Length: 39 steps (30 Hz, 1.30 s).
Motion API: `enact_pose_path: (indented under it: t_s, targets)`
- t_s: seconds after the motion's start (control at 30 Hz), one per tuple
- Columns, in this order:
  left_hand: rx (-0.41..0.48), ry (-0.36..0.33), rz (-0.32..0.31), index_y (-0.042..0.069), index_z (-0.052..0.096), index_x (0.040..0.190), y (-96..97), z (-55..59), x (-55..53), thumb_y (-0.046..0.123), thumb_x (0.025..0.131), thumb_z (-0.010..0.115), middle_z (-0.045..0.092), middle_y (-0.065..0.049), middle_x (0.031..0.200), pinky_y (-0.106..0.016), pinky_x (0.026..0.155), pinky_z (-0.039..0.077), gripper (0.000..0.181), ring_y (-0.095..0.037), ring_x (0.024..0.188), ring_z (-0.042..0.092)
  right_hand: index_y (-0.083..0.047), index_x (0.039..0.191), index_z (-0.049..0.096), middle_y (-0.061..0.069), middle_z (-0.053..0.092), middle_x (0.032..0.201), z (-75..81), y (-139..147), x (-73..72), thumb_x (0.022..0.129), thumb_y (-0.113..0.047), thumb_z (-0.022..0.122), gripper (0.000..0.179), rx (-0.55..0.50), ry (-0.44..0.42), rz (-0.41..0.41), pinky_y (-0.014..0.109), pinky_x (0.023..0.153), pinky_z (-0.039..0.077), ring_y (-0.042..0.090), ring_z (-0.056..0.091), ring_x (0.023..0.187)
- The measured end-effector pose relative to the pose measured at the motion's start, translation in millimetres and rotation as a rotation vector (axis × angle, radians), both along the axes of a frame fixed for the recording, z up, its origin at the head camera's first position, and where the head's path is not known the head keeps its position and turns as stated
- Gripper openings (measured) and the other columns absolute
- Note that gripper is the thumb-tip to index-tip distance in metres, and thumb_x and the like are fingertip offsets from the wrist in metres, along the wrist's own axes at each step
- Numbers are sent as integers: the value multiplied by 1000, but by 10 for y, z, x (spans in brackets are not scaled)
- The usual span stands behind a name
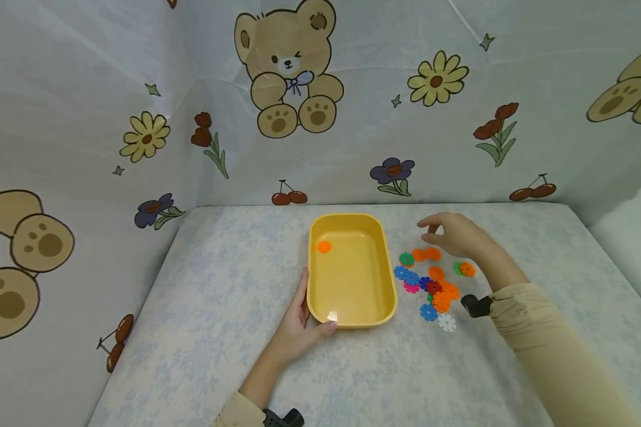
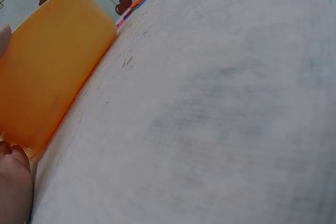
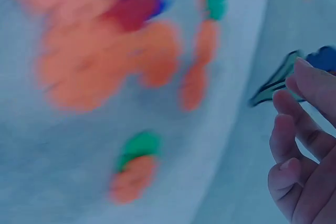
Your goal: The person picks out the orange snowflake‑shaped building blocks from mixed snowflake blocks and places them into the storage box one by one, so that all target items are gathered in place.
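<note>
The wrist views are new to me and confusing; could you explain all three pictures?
There's no machine, just a person's bare left hand and right hand. A camera worn on the head took the wide view, looking forward and down; one on each wrist took the others. On the table lie small notched discs in several colours, right of a yellow tray. The left hand grips the tray's edge, and one orange disc lies inside it. The right hand is raised near the discs, apparently empty.
</note>
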<state>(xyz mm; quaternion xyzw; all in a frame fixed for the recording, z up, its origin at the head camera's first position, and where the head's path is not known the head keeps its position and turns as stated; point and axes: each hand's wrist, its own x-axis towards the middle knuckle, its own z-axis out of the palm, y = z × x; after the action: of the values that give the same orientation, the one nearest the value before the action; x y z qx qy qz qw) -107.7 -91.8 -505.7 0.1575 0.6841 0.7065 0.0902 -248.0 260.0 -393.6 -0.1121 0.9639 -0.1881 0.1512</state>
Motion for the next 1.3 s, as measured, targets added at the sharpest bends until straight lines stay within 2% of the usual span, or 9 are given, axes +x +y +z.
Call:
enact_pose_path:
  t_s: [0.1, 0.2, 0.3, 0.47, 0.6, 0.7, 0.97, 1.13, 1.3]
  targets:
    - [-1, 6, 4, 24, -5, 161, -8, -2, -1, 11, 86, 78, -2, 3, 168, -19, 119, 20, 112, -20, 155, 8, -6, 137, 57, 18, 63, 114, -213, 178, 19, 98, -24, 62, 44, 18, -58, -28, 49, 84, 54, 30, 57, 97]
    - [4, 18, 3, 24, -4, 161, -11, -6, -3, 10, 86, 78, -3, 1, 169, -20, 120, 20, 112, -21, 155, 7, -4, 138, 56, 20, 62, 115, -393, 319, 42, 97, -23, 64, 46, 1, -70, -24, 52, 86, 52, 31, 56, 96]
    - [5, 31, 1, 23, -4, 161, -11, -17, -9, 11, 86, 78, -3, 2, 169, -17, 119, 21, 111, -21, 155, 7, -5, 136, 59, 19, 63, 113, -519, 396, 66, 97, -24, 64, 44, -22, -43, -11, 50, 86, 51, 29, 56, 95]
    - [9, 35, -1, 24, -4, 161, -20, -38, -19, 13, 86, 78, -3, 5, 168, -13, 117, 22, 111, -20, 156, 6, -6, 126, 67, 17, 62, 110, -614, 423, 89, 97, -24, 64, 34, -45, 13, -17, 47, 83, 50, 28, 55, 94]
    - [7, 26, -3, 23, -3, 161, -28, -34, -16, 13, 86, 78, -2, 8, 168, -14, 118, 22, 111, -20, 155, 7, -6, 123, 64, 17, 61, 112, -656, 425, 102, 97, -24, 65, 32, -89, 13, -58, 49, 87, 49, 30, 54, 98]
    - [2, 15, 0, 24, -3, 161, -30, -27, -11, 14, 86, 78, -2, 9, 168, -15, 119, 22, 111, -20, 156, 7, -6, 121, 60, 17, 60, 114, -669, 423, 111, 96, -24, 66, 31, -122, 0, -82, 45, 86, 49, 29, 53, 97]
    - [-7, -16, 12, 26, -3, 161, -27, -8, -8, 16, 85, 80, -2, 11, 168, -16, 120, 19, 113, -16, 155, 6, -11, 119, 57, 18, 64, 109, -656, 448, 135, 96, -24, 67, 28, -154, -17, -82, 30, 66, 45, 24, 54, 81]
    - [-22, -27, 19, 26, -3, 161, -29, -4, -6, 17, 84, 80, -2, 11, 168, -19, 120, 18, 114, -13, 155, 6, -12, 127, 64, 17, 66, 109, -650, 465, 130, 95, -28, 67, 36, -191, -40, -105, 28, 62, 48, 26, 55, 87]
    - [-31, -24, 20, 23, -4, 161, -24, 6, -9, 17, 84, 80, -3, 11, 167, -28, 123, 16, 114, -13, 155, 5, -14, 130, 65, 13, 68, 111, -564, 413, 107, 95, -32, 67, 40, -265, 6, -134, 25, 65, 51, 27, 56, 93]
